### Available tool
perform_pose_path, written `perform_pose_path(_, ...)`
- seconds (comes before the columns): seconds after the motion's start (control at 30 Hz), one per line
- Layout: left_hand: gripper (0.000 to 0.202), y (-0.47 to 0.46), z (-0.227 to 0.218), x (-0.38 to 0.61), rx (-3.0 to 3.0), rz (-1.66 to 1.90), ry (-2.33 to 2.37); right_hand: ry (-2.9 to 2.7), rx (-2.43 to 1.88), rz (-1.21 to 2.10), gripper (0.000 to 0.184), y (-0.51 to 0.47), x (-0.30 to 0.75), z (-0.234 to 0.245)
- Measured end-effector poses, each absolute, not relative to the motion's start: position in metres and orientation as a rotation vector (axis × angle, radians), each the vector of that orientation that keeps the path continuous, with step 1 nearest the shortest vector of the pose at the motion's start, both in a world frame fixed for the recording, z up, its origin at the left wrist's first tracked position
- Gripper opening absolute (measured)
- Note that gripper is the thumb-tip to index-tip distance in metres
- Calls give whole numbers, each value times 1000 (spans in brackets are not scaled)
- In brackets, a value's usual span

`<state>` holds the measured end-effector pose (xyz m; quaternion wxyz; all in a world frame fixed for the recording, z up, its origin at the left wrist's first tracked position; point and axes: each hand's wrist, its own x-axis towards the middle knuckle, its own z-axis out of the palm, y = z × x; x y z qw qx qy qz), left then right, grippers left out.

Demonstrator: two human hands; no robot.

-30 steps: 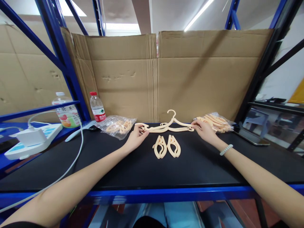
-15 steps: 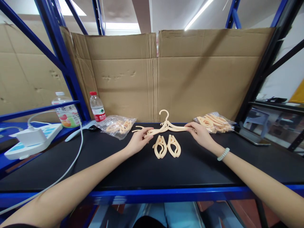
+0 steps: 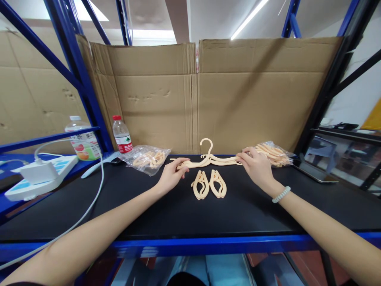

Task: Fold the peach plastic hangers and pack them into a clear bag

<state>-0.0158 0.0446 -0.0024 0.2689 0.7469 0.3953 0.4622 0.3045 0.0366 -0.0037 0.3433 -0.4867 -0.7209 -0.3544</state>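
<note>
Cream hanger (image 3: 209, 159), unfolded, frame centre: on my feed the left hand (image 3: 171, 175) pinches one end, the right hand (image 3: 258, 171) the other. Just below it I list two folded hangers (image 3: 206, 190), side by side, on black tabletop (image 3: 226, 218). Farther out: clear bag (image 3: 151, 159), left of centre; second bag (image 3: 276, 154), right of centre; red-capped bottle (image 3: 122, 137), left.
</note>
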Motion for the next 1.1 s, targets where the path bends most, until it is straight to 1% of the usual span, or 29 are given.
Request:
perform_pose_path(0.13, 35, 45, -3, -16, 2007, 1266, 1070, -1855, -1290, -971, 20, 32, 300, -3)
perform_pose_path(0.23, 34, 45, -3, -16, 1998, 1269, 1075, -1909, -1245, -907, 22, 32, 298, -4)
perform_pose_path(0.47, 34, 42, -1, -16, 1985, 1260, 1102, -1981, -1001, -374, 25, 39, 295, -11)
perform_pose_path(0.57, 34, 41, -1, -15, 1986, 1260, 1093, -1932, -949, -264, 22, 40, 294, -12)
perform_pose_path(0.8, 34, 41, -2, -15, 1994, 1259, 1094, -1816, -1005, 61, 16, 40, 293, -8)
perform_pose_path(0.87, 35, 41, -2, -15, 1979, 1271, 1100, -1767, -983, 235, 19, 42, 294, -9)
perform_pose_path(1.0, 37, 40, 0, -13, 1886, 1313, 1092, -1525, -889, 680, 33, 48, 297, -12)
perform_pose_path(1.1, 36, 38, 4, -10, 1778, 1362, 1025, -1346, -802, 899, 35, 51, 301, -12)
